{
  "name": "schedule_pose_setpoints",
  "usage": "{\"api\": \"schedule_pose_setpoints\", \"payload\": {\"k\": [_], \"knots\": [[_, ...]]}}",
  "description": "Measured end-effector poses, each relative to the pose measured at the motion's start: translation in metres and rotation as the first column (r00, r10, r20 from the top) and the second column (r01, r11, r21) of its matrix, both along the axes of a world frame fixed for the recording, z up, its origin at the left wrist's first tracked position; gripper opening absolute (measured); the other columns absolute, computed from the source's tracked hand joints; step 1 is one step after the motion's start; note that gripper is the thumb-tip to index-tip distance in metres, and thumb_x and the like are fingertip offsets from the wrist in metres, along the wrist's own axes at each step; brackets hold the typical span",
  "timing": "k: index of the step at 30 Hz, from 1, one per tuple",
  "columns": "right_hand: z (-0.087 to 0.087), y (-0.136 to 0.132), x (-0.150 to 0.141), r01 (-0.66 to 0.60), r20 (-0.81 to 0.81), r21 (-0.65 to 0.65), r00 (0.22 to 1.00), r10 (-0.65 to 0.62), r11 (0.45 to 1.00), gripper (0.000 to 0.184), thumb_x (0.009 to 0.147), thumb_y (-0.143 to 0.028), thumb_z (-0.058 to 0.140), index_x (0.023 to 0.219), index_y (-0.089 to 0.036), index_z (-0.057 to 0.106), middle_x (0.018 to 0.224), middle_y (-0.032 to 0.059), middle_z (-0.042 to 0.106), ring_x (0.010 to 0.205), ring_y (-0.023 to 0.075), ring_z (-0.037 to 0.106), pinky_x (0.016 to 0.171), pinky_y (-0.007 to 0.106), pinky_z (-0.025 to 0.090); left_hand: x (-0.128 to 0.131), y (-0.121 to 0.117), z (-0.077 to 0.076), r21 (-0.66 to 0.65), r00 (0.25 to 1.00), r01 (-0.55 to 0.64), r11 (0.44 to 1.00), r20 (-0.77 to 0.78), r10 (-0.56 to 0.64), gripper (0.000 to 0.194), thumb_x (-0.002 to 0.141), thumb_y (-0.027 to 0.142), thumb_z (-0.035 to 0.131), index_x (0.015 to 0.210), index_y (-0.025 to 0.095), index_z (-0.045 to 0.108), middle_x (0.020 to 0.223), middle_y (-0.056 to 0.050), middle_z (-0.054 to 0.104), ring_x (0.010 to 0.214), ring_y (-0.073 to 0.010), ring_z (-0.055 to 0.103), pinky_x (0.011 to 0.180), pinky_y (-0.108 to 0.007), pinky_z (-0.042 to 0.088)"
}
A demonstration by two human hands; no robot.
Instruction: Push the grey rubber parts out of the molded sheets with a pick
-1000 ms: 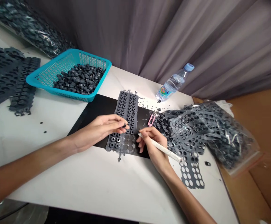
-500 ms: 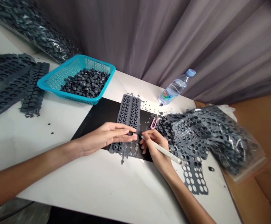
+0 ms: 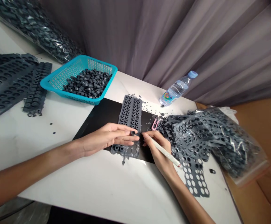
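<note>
Head view, hand [image 3: 107,137] across sheet [image 3: 132,112], basket [image 3: 76,96], bottle [image 3: 175,90]

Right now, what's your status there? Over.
Left fingers hold small dark piece. Right fingers hold white stick. Studded sheet on black mat, partly hidden by left fingers.

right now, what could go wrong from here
The small dark part sits at the fingertips of the left hand, so it could slip. The pink snips lie close to the right hand and might get knocked. The clear bag reaches past the edge of the table, so it may slide off.
</note>
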State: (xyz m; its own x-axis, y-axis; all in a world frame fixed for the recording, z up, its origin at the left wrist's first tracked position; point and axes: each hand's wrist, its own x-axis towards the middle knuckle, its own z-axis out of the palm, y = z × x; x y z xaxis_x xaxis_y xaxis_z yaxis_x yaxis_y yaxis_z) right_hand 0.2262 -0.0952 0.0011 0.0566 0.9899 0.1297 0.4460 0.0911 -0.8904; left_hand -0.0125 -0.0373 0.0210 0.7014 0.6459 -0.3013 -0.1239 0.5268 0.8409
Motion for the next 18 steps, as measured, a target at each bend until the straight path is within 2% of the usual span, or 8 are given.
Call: {"api": "schedule_pose_setpoints", "payload": {"k": [4, 10, 14, 18], "knots": [[0.0017, -0.0004, -0.0020, 0.002, -0.002, -0.021, 1.000, -0.002, 1.000, 0.023, 0.100, -0.041, 0.062, 0.099, -0.022, 0.074, 0.078, 0.0021, 0.069, 0.073, 0.0187, 0.064, 0.068, 0.030, 0.048, -0.0009, -0.0006, 0.0000, -0.010, 1.000, 0.004, 1.000, 0.004, -0.004, 0.038, 0.099, 0.036, 0.067, 0.130, 0.016, 0.069, 0.133, -0.014, 0.072, 0.130, -0.0272, 0.066, 0.117, -0.041, 0.049], [0.0002, -0.0016, -0.0052, 0.026, -0.076, -0.059, 0.997, -0.031, 0.998, 0.022, 0.100, -0.042, 0.063, 0.105, -0.022, 0.070, 0.083, 0.0017, 0.068, 0.068, 0.0171, 0.063, 0.064, 0.029, 0.049, 0.0006, -0.0032, 0.0053, 0.033, 0.999, 0.026, 0.999, -0.031, -0.025, 0.042, 0.099, 0.044, 0.066, 0.130, 0.015, 0.069, 0.128, -0.015, 0.074, 0.125, -0.0272, 0.069, 0.113, -0.039, 0.052], [0.0008, -0.0047, -0.0037, 0.009, 0.011, 0.004, 1.000, -0.009, 1.000, 0.019, 0.103, -0.038, 0.059, 0.108, -0.024, 0.070, 0.091, 0.0034, 0.069, 0.077, 0.0182, 0.065, 0.069, 0.030, 0.051, 0.0034, -0.0043, 0.0026, 0.187, 0.996, 0.021, 0.982, -0.086, -0.005, 0.042, 0.096, 0.041, 0.072, 0.129, 0.015, 0.070, 0.121, -0.014, 0.078, 0.116, -0.0270, 0.074, 0.107, -0.040, 0.056], [-0.0001, -0.0093, -0.0050, -0.081, 0.158, 0.149, 0.986, 0.057, 0.985, 0.016, 0.103, -0.029, 0.058, 0.115, -0.026, 0.069, 0.108, 0.0066, 0.066, 0.090, 0.0202, 0.066, 0.079, 0.033, 0.055, 0.0049, -0.0059, -0.0010, 0.276, 0.996, 0.000, 0.961, -0.085, 0.025, 0.041, 0.094, 0.038, 0.074, 0.127, 0.015, 0.070, 0.117, -0.013, 0.079, 0.110, -0.0254, 0.076, 0.102, -0.038, 0.059]]}}
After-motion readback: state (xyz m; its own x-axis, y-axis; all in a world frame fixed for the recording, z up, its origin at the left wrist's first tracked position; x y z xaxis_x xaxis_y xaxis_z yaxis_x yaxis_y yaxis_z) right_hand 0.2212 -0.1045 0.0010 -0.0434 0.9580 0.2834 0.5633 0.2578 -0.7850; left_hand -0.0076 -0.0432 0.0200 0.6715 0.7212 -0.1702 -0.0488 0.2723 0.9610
